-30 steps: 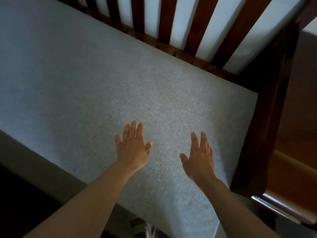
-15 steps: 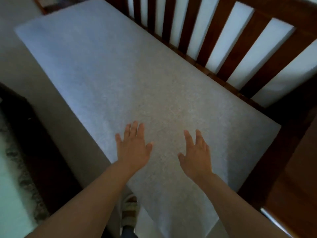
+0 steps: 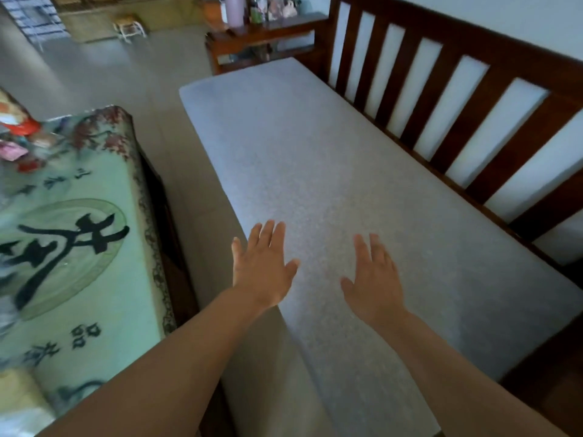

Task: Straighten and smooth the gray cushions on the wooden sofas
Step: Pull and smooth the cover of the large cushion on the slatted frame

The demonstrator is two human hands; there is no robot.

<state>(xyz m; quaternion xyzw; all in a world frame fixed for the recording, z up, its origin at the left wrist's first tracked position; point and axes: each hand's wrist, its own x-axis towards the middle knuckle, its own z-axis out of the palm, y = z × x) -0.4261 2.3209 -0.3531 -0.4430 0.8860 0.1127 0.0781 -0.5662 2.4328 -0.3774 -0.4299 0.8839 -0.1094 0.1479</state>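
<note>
hands first: our left hand (image 3: 263,269) and right hand (image 3: 375,280) reach out palm down, fingers straight and slightly spread, gripping nothing, over the near part of the long flat gray fabric cushion (image 3: 331,171). we cannot tell whether the palms touch the fabric. the cushion lies along the seat of the dark brown wooden sofa (image 3: 492,99), against its slatted back. to our left stands a low surface under a pale green printed cloth with black brush characters (image 3: 79,247). a wooden side shelf with bottles (image 3: 262,33) sits beyond the sofa's far end.
</note>
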